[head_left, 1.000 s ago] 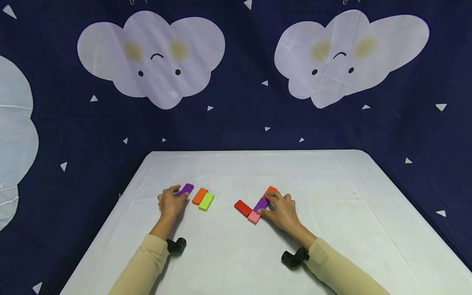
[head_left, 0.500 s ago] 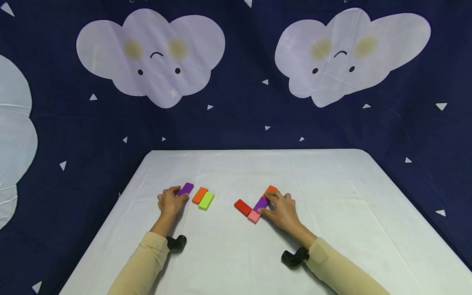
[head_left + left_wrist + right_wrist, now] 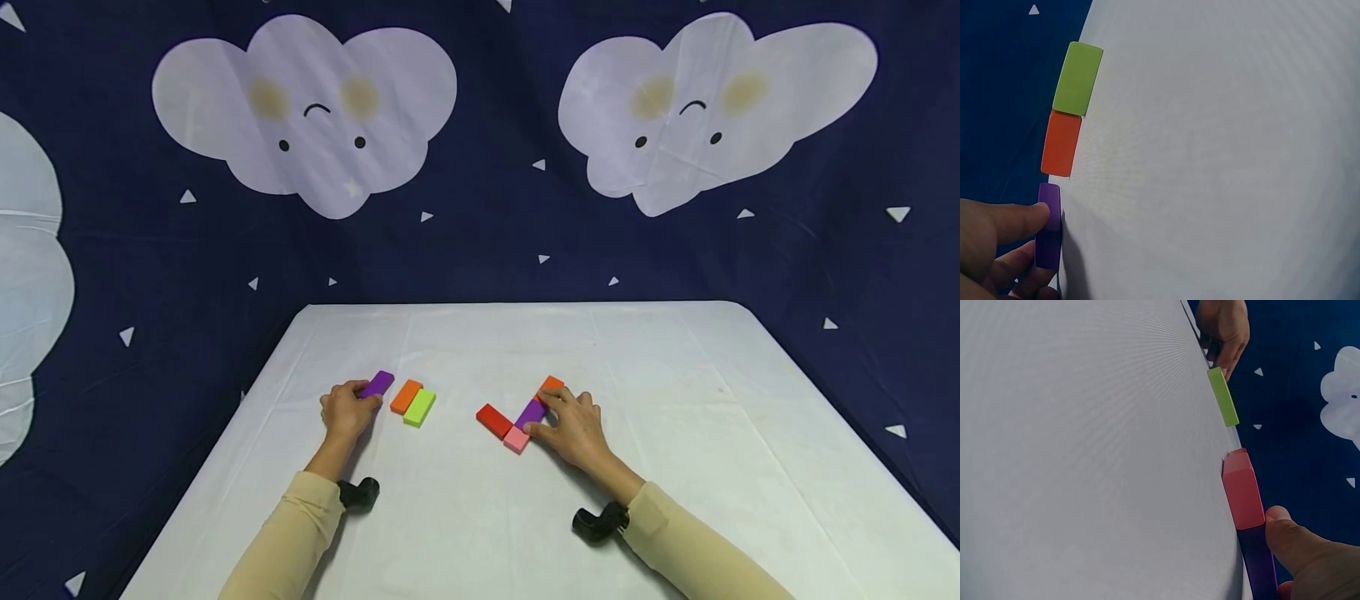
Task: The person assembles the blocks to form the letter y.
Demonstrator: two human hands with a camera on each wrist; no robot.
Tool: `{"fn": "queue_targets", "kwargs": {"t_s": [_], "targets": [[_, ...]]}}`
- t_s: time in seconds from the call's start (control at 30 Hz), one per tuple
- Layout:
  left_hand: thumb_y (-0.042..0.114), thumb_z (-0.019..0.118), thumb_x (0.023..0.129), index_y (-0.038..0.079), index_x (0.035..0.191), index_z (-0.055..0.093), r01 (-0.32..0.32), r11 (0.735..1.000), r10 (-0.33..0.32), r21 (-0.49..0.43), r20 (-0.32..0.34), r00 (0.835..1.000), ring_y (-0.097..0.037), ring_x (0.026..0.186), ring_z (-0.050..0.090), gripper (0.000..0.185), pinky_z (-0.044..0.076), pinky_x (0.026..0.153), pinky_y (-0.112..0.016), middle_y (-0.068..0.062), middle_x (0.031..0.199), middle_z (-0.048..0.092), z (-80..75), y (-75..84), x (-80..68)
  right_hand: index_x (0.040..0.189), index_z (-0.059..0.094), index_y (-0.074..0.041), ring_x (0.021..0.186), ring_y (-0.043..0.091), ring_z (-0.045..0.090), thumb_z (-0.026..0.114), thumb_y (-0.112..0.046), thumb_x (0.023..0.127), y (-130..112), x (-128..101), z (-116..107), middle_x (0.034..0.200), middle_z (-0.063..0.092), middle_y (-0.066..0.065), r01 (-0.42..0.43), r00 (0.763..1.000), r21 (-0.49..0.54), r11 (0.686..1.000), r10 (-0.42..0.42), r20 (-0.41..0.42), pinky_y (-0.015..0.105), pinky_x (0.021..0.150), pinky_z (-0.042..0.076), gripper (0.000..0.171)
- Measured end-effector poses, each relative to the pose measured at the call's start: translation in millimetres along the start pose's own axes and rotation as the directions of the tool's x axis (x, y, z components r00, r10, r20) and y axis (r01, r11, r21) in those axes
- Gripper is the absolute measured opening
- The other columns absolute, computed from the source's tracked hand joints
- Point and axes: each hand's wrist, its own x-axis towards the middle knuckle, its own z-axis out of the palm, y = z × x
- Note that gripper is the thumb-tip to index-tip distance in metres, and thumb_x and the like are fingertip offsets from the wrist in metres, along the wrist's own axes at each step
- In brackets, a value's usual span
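In the head view my left hand (image 3: 348, 412) pinches a purple block (image 3: 379, 382) between thumb and fingers at the table's left. The left wrist view shows its thumb on the face of that purple block (image 3: 1049, 225). My right hand (image 3: 576, 429) holds another purple block (image 3: 530, 413), its thumb near the block's lower end and a finger near the upper end. An orange block (image 3: 553, 383) adjoins that upper end. A pink block (image 3: 516, 440) lies against the lower end, and a red block (image 3: 494, 422) extends up-left from the pink one.
An orange block (image 3: 407, 397) and a lime green block (image 3: 419, 407) lie side by side, just right of my left hand. All rest on a white-covered table (image 3: 450, 517). A dark blue cloth with clouds (image 3: 480, 250) hangs behind. Each wrist wears a black camera (image 3: 600, 525).
My left thumb has shifted slightly along the purple block. The right hand and the other blocks have kept their places; the head view has tilted a little.
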Motion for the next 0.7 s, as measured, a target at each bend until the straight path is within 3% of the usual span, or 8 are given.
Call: {"fn": "queue_targets", "kwargs": {"t_s": [0.17, 0.43, 0.57, 0.7], "targets": [[0.014, 0.068, 0.081, -0.003, 0.116, 0.063, 0.005, 1.000, -0.005, -0.022, -0.009, 1.000, -0.040, 0.106, 0.044, 0.039, 0.031, 0.089, -0.050, -0.027, 0.110, 0.064, -0.9, 0.2, 1.6, 0.125, 0.062, -0.013, 0.089, 0.028, 0.044, 0.076, -0.047, 0.071, -0.1, 0.2, -0.3, 0.124, 0.060, 0.004, 0.000, 1.000, 0.001, 1.000, 0.000, 0.002, 0.035, 0.071, 0.028, 0.066], [0.008, 0.064, 0.085, -0.002, 0.122, 0.060, 0.087, 0.978, -0.083, -0.187, 0.028, 0.996, -0.036, 0.114, 0.043, 0.039, 0.037, 0.096, -0.046, -0.029, 0.116, 0.059, -3.4, 2.0, 3.5, 0.124, 0.063, -0.013, 0.087, 0.025, 0.043, 0.076, -0.048, 0.070, 1.3, 0.6, 1.5, 0.123, 0.060, 0.002, 0.003, 1.000, 0.001, 1.000, -0.003, 0.000, 0.035, 0.071, 0.029, 0.066], [0.007, 0.063, 0.086, -0.002, 0.123, 0.059, 0.067, 0.971, -0.058, -0.228, 0.042, 0.997, -0.031, 0.106, 0.048, 0.038, 0.041, 0.088, -0.041, -0.025, 0.114, 0.055, -3.8, 8.3, 4.6, 0.125, 0.062, -0.013, 0.087, 0.025, 0.044, 0.076, -0.049, 0.070, 1.9, 0.9, 2.0, 0.123, 0.060, 0.002, 0.002, 1.000, -0.006, 1.000, -0.002, -0.003, 0.035, 0.071, 0.029, 0.066], [0.006, 0.063, 0.087, -0.002, 0.123, 0.060, 0.022, 0.965, -0.005, -0.260, 0.066, 0.998, -0.028, 0.100, 0.046, 0.037, 0.036, 0.082, -0.034, -0.024, 0.111, 0.053, -2.3, 17.0, 5.2, 0.125, 0.062, -0.013, 0.088, 0.026, 0.044, 0.076, -0.049, 0.071, 1.2, 0.9, 1.5, 0.123, 0.060, 0.002, -0.001, 1.000, 0.001, 1.000, 0.001, 0.003, 0.035, 0.071, 0.029, 0.066]]}}
